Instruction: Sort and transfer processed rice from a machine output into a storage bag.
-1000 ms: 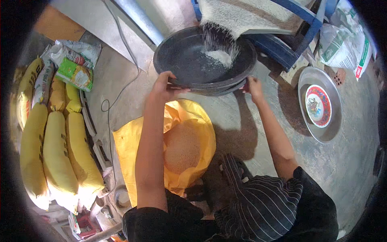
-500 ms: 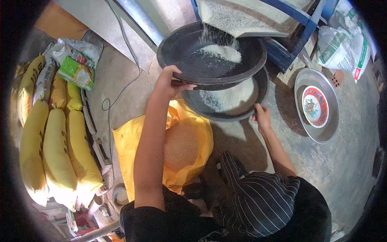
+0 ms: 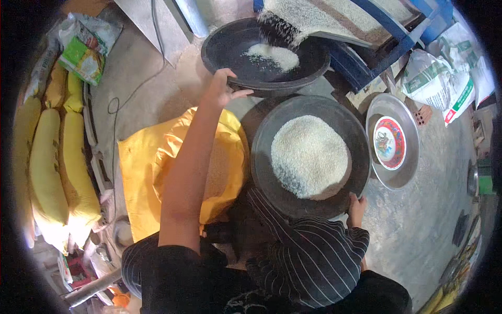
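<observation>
Two black pans going at once here. The left hand (image 3: 224,90) grips the rim of the top pan (image 3: 230,57), fingers curled over the edge, keeping it under the chute (image 3: 334,21) where rice (image 3: 274,55) is pouring in, just a small heap so far. The right hand (image 3: 357,205) is clamped on the near rim of the full pan (image 3: 261,157), which sits lower and closer to the body, loaded with a big round mound of grain (image 3: 309,156).

My read: this is the swap step, with the empty pan catching the flow while the full one gets carried off. The open yellow sack (image 3: 141,172) is right beside the full pan on its left and already has grain showing in its mouth, so tipping it in there looks like the obvious next move. That would want a steady one-handed tilt, since the other hand is busy at the chute.

Other stuff around: a metal tray (image 3: 405,175) with a red patterned bowl (image 3: 389,142) in it, just right of the full pan, filled yellow sacks (image 3: 47,172) stacked along the left, a green bag (image 3: 86,57) up top left, white printed bags (image 3: 444,83) on the right. The person's own left forearm crosses over the sack, so it's kind of in the way of the pour, and the tray sits close on the other side.
</observation>
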Demonstrator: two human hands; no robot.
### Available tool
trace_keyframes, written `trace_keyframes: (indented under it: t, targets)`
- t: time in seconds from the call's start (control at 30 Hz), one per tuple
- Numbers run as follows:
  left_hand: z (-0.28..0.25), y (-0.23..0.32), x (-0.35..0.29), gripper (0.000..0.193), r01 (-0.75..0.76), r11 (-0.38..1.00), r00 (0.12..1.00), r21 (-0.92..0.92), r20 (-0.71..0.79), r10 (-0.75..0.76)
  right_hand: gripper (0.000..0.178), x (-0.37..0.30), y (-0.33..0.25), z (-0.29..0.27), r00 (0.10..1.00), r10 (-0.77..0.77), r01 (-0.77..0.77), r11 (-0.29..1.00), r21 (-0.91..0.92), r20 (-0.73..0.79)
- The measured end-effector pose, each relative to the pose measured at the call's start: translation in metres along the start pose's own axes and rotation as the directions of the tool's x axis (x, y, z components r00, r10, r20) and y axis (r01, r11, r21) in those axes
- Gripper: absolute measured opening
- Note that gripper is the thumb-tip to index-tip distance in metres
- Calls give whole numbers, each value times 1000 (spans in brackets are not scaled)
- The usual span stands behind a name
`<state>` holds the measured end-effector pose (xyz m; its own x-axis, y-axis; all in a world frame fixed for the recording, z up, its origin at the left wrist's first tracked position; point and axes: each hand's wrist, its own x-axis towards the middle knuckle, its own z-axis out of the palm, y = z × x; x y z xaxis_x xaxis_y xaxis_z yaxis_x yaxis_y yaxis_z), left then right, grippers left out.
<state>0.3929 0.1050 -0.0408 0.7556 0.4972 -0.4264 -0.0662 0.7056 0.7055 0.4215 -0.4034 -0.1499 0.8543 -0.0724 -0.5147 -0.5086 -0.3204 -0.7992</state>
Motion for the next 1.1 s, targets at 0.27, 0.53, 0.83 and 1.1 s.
trace_keyframes:
  t: [0.27,0.53,0.83,1.1]
  targets:
    - [-57,-81,36,50,37,981,990,-189,-128,-62,23,14,-18,-13,985,-162,174,950,-260,64]
    - [-33,-110,25,55,-137,989,962,-51,-244,121,24,46,-31,-22,931,-256,324,908,-267,259]
    - [54,-232,-58,20,-554,572,719,604,1,695,34,26,-82,19,559,-777,470,10,-882,289]
    - [5,-294,-10,52,-387,909,868,-156,-395,301,27,79,-59,216,688,-683,574,720,390,246]
